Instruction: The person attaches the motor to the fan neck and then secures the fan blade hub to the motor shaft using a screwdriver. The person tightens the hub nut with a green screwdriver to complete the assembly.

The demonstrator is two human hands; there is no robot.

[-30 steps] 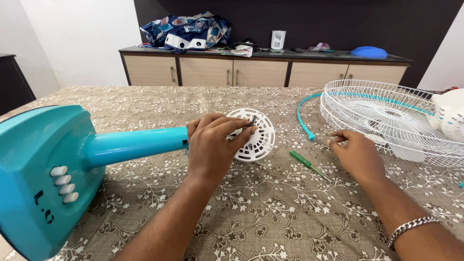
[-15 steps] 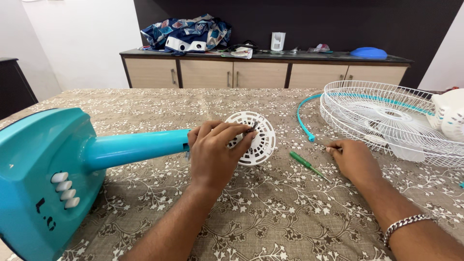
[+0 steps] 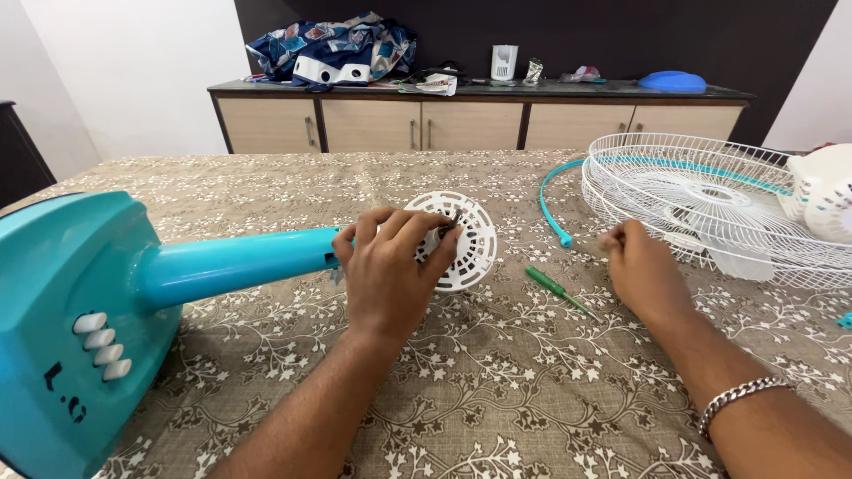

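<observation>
Here, in the head view, the main risk is the small dark fastener pinched at the left hand's fingertips: it sits against the ribs of the white round vented cover, and a slip would likely drop it through the slots or into the busy floral cloth on the surface, where it would be hard to find. The turquoise fan stand lies on its side with its pole ending just at that hand; leaning on it could roll it and jolt the cover. The green screwdriver lies loose between the two hands and could be knocked away by a forearm.

The left hand is curled, thumb and fingers closed over the near edge of the cover, which lies at the middle of the surface. The right hand rests knuckles up, fingers bunched beside the white wire fan guard and the turquoise rim strip; whether it grips anything I cannot tell.
</observation>
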